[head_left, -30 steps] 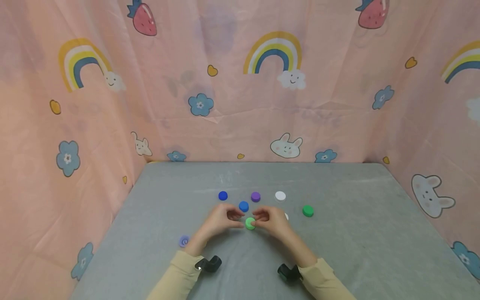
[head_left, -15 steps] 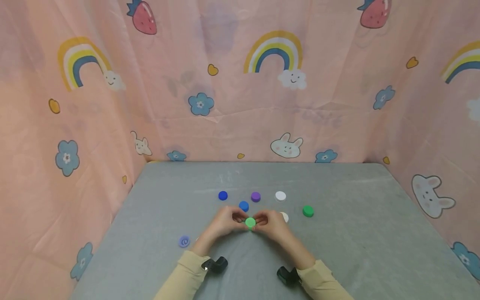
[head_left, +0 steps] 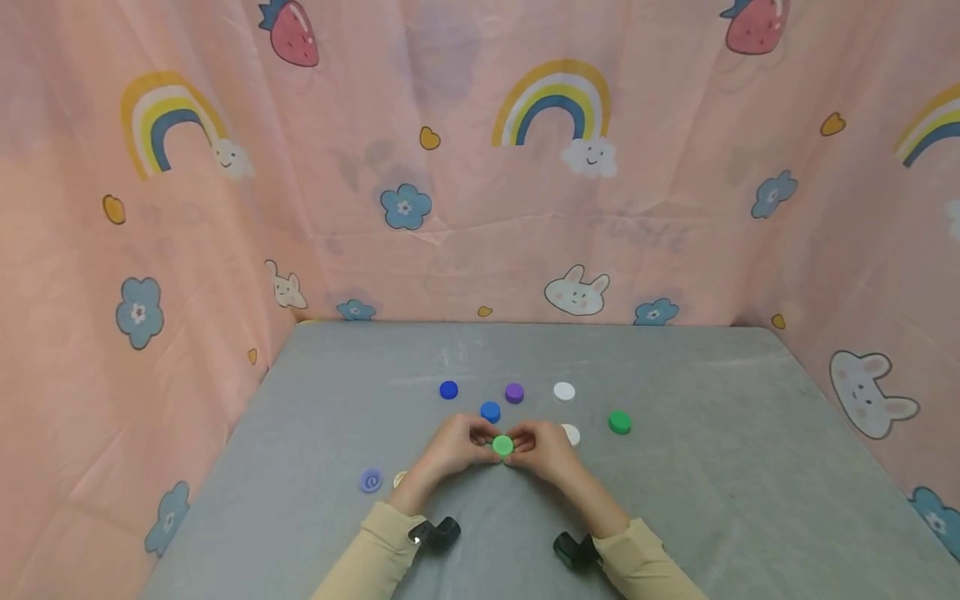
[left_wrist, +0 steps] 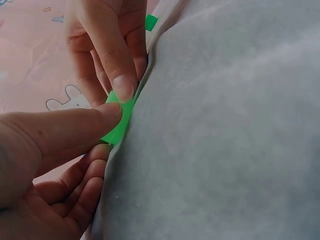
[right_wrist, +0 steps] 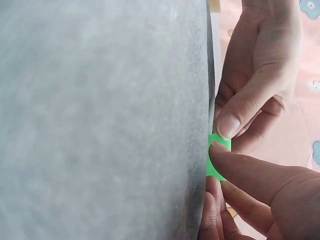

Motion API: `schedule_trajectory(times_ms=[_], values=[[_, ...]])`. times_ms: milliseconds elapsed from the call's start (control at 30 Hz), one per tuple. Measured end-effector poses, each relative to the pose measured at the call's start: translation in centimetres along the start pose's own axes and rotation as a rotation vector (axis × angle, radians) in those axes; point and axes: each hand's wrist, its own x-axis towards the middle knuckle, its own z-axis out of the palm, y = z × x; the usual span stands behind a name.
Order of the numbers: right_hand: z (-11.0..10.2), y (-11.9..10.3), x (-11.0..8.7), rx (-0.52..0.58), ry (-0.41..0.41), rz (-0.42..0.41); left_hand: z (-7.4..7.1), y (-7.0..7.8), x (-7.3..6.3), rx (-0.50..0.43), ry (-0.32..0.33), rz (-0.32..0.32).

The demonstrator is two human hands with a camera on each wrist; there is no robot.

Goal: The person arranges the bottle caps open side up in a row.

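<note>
Light green cap [head_left: 502, 445] is pinched between both hands, left hand [head_left: 455, 443] and right hand [head_left: 546, 447], on the grey table [head_left: 712, 467]. Looks mid-placement; next needs a gentle let-go.

A grey desk [head_left: 675, 467] with a soft, felt-like cover fills the lower half of the head view, its far corners rounded. Pink printed cloth [head_left: 465, 233] hangs as a wall behind it and down both sides, closing it in on three sides; the cloth shows creases and folds. The print carries rainbows [head_left: 553, 100] with smiling clouds, strawberries [head_left: 291, 35], blue flowers [head_left: 405, 206], white rabbits [head_left: 574, 292] and small yellow hearts [head_left: 429, 138], under even, soft light.
</note>
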Motion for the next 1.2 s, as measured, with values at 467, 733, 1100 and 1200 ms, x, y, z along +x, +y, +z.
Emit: schedule_trajectory(times_ms=[467, 733, 1100, 1200], values=[[-0.1, -0.5, -0.1, 0.014, -0.017, 0.001, -0.4, -0.1, -0.2, -0.036, -0.004, 0.027], [-0.2, -0.7, -0.3, 0.050, -0.039, -0.042, -0.8, 0.1, -0.7, -0.083, -0.017, 0.025], [-0.3, -1.2, -0.5, 0.078, -0.077, -0.074, -1.6, 0.2, -1.5, -0.134, -0.027, 0.050], [-0.2, -1.4, -0.5, 0.083, -0.083, -0.065, -1.9, 0.3, -1.8, -0.128, -0.029, 0.043]])
